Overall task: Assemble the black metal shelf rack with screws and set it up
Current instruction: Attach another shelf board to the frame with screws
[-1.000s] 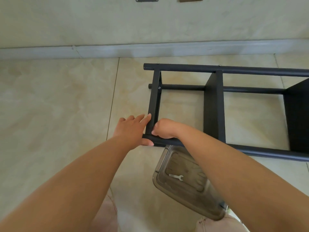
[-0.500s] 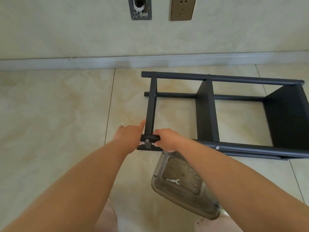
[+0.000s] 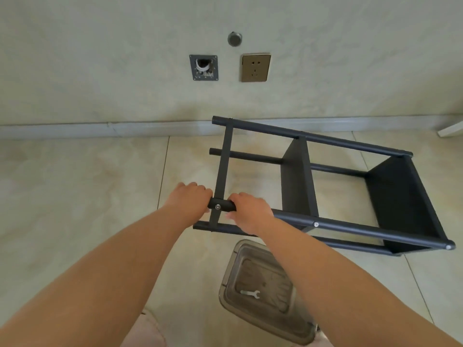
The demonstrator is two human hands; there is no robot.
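Presently: fingers of left hand (image 3: 189, 200) and right hand (image 3: 246, 211) curl round the near tube end of the black metal shelf rack (image 3: 325, 189), tilted off the beige tiled floor (image 3: 75, 196). Step, by judgement: raising the assembled rack upright; next calls for a steady pivot clear of the clear plastic tray (image 3: 263, 291) holding a small silver spanner (image 3: 250, 293).

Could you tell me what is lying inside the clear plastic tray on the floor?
A small silver wrench lies inside the tray. The right forearm covers the tray's right part, so anything there is hidden.
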